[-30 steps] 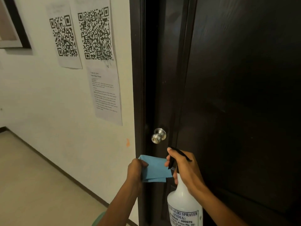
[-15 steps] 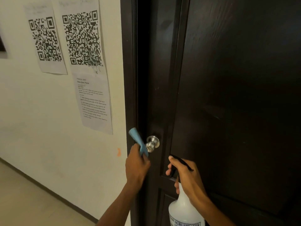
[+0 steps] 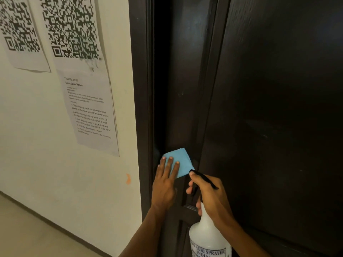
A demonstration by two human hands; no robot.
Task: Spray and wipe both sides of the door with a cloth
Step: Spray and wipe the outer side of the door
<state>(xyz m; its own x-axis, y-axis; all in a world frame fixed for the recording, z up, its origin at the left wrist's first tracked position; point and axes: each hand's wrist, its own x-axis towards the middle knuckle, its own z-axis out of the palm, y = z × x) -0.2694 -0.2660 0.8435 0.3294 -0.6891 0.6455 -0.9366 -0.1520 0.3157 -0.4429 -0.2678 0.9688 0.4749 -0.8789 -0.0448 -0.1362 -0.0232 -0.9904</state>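
Observation:
A dark brown door (image 3: 269, 108) fills the right half of the view, set in a dark frame (image 3: 139, 89). My left hand (image 3: 165, 182) presses a folded blue cloth (image 3: 181, 160) flat against the door's left stile with straight fingers. The door knob is hidden, apparently beneath the cloth. My right hand (image 3: 209, 197) grips the neck and black trigger head of a white spray bottle (image 3: 207, 236), held low just right of the cloth, close to the door.
A cream wall (image 3: 46, 164) stands left of the frame, with two QR code sheets (image 3: 70, 28) and a printed instruction sheet (image 3: 91, 110) taped on it. A small orange mark (image 3: 128, 178) sits near the frame. Floor and skirting (image 3: 37, 236) show at lower left.
My left hand went from holding the cloth bunched beside the knob to pressing it flat over the knob area. The view moved closer to the door. My right hand kept its hold on the bottle.

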